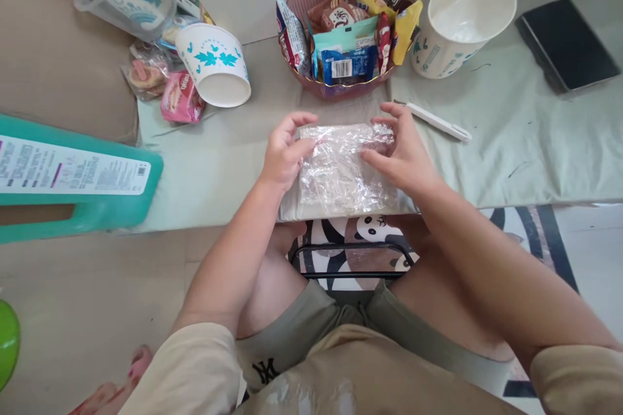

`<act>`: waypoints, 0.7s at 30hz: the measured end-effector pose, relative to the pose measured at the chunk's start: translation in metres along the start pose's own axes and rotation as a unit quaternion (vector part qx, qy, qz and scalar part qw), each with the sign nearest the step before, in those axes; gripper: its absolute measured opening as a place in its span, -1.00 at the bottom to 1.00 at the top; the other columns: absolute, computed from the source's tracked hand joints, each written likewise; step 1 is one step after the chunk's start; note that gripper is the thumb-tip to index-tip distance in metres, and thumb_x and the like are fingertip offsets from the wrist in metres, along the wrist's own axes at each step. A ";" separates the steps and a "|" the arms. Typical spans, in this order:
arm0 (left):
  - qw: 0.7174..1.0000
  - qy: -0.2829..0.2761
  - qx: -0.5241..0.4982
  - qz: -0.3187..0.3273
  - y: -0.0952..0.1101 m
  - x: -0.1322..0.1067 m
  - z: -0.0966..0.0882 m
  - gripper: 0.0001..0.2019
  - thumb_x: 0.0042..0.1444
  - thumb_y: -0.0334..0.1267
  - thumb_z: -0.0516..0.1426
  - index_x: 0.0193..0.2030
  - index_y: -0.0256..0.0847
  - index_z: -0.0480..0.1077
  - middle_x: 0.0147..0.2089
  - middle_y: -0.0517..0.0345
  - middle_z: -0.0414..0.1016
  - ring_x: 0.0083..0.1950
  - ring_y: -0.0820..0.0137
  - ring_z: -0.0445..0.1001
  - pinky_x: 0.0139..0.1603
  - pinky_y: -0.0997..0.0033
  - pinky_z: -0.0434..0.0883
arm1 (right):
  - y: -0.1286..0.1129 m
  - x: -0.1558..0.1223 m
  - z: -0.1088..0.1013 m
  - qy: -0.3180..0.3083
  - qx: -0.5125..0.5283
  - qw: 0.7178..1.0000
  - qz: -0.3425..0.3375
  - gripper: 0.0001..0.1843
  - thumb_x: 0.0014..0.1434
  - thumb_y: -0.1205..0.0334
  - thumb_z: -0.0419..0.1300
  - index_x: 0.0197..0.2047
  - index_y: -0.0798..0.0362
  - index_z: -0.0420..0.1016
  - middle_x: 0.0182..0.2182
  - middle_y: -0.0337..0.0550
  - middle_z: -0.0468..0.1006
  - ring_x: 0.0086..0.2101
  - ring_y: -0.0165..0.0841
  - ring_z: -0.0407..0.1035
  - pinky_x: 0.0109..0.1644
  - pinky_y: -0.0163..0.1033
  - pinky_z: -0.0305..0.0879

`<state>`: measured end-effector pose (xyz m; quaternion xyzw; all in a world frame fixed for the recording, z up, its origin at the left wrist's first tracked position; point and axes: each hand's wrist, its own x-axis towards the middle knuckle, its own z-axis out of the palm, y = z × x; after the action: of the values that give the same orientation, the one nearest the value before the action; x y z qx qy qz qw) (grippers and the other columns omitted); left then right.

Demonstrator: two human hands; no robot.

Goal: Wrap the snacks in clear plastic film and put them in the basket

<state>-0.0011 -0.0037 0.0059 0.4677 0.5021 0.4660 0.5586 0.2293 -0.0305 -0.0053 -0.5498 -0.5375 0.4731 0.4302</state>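
Observation:
A flat rectangular pack wrapped in crinkled clear plastic (341, 168) lies at the near edge of the pale green table cloth (511, 142). My left hand (282, 152) curls over its left end, fingers bent onto the wrap. My right hand (402, 152) grips its right end, fingertips pinching the plastic near the far corner. Both hands hold the pack between them, above my knees.
A pink basket (335, 87) of snack packets stands just behind the pack. A white pen (438, 121), a white paper bucket (460, 23) and a dark phone (567, 42) lie to the right. A tipped paper cup (217, 65), wrapped sweets (180, 97) and a teal box (73, 178) are on the left.

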 end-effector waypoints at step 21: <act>0.971 -0.125 -0.122 -0.162 0.012 -0.013 0.013 -0.59 0.07 -0.20 0.29 0.09 -0.14 0.47 0.13 -0.02 0.66 0.14 0.19 0.66 0.07 0.23 0.62 | -0.026 -0.009 0.004 -0.067 0.104 0.988 0.091 -0.72 0.08 0.08 0.41 -0.39 -0.01 0.41 -0.51 -0.27 0.53 -0.47 -0.41 0.42 -0.31 -0.24 0.40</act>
<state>0.0102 -0.0154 0.0203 0.3625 0.4368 0.3648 0.7380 0.2209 -0.0384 0.0195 -0.5160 -0.4609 0.5990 0.4031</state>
